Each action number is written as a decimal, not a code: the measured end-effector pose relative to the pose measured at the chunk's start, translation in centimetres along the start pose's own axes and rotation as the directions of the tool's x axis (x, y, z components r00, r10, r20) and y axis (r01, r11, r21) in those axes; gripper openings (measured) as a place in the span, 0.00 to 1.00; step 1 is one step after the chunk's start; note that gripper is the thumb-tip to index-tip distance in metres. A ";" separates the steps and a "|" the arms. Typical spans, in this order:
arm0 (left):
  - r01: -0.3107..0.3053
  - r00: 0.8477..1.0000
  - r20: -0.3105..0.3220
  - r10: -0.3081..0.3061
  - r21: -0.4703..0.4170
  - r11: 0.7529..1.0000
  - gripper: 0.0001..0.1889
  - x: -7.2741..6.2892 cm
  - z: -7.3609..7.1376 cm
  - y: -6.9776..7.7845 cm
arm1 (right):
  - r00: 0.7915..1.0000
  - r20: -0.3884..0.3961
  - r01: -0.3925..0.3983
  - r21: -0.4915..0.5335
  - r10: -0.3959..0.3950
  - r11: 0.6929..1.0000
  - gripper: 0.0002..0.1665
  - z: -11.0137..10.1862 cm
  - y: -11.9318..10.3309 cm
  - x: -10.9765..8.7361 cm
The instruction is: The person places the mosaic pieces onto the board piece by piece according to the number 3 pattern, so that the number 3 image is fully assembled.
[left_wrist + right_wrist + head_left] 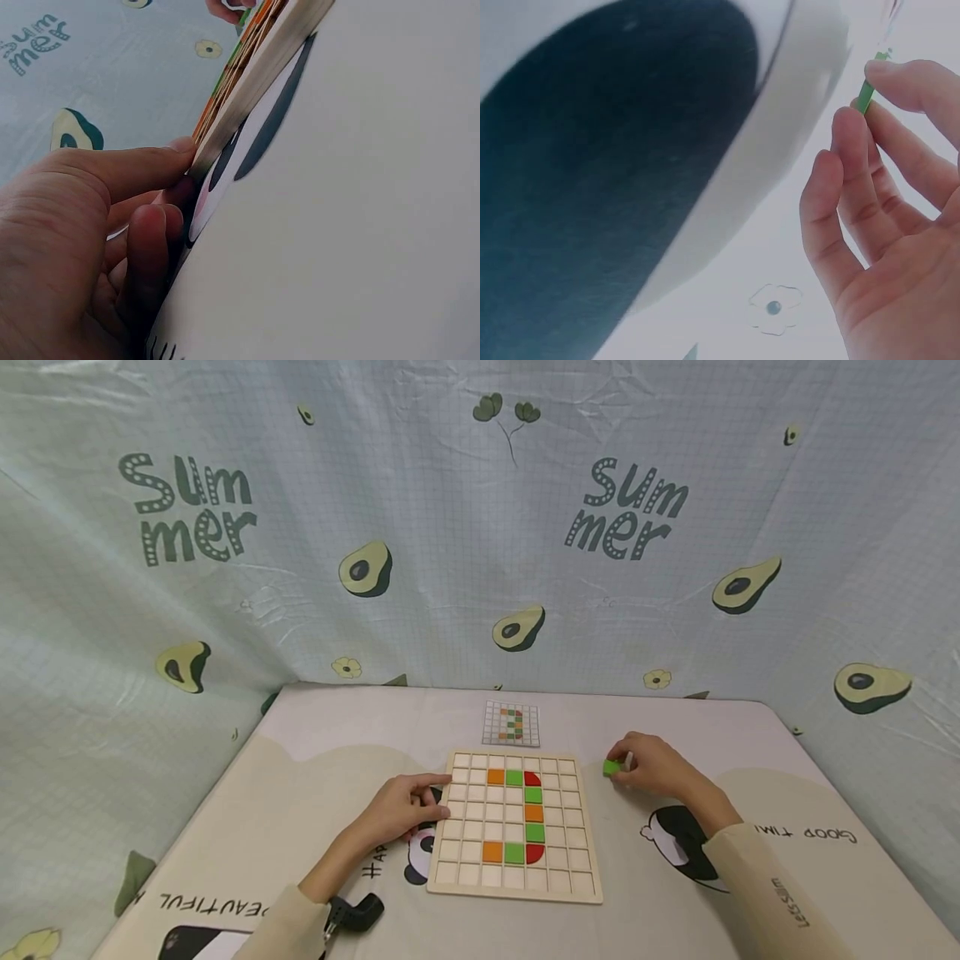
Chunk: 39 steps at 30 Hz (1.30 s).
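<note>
A square wooden grid board lies on the table, holding orange and green square tiles and two red round-cornered tiles. The coloured tiles form a top row, a right-hand column and a bottom row. At the board's left edge is my left hand, its thumb and index fingertips touching the rim apart from each other. In the left wrist view the thumb rests against the board's side. Right of the board, my right hand pinches a green tile between thumb and fingers; the right wrist view shows this tile edge-on.
Behind the board lies a small pattern card with a printed grid and coloured cells. The tablecloth carries panda prints and lettering. A hanging cloth with avocado prints stands behind the table. A black device sits at the left wrist.
</note>
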<state>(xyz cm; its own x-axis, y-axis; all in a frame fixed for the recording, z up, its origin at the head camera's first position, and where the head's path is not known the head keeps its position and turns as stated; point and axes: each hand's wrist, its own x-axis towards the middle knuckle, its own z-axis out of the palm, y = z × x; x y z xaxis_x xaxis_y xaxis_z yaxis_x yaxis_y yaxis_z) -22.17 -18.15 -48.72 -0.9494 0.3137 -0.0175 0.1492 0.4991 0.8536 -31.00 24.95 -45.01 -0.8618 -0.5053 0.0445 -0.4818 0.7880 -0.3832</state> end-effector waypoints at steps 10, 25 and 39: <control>0.005 1.000 0.000 -0.005 0.008 1.000 0.29 0.0 -0.2 0.1 | 0.999 0.007 0.043 -0.051 -0.042 0.998 0.13 -0.9 -2.2 0.2; 0.003 1.000 0.000 -0.003 0.002 1.000 0.30 0.0 0.0 0.0 | 0.996 -0.008 0.087 -0.095 -0.088 0.992 0.12 -1.5 -6.9 -0.2; -0.002 1.000 -0.006 0.002 0.011 1.000 0.30 0.0 -0.1 0.0 | 0.993 0.011 0.121 -0.099 -0.120 0.988 0.13 -1.3 -10.3 -0.2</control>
<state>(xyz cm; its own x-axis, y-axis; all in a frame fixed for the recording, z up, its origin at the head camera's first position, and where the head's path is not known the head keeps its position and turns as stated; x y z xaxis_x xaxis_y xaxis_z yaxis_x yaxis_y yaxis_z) -22.14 -18.23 -48.67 -0.9507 0.3099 -0.0132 0.1536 0.5074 0.8479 -26.06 17.37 -39.81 -0.7958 -0.6002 0.0805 -0.5958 0.7521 -0.2817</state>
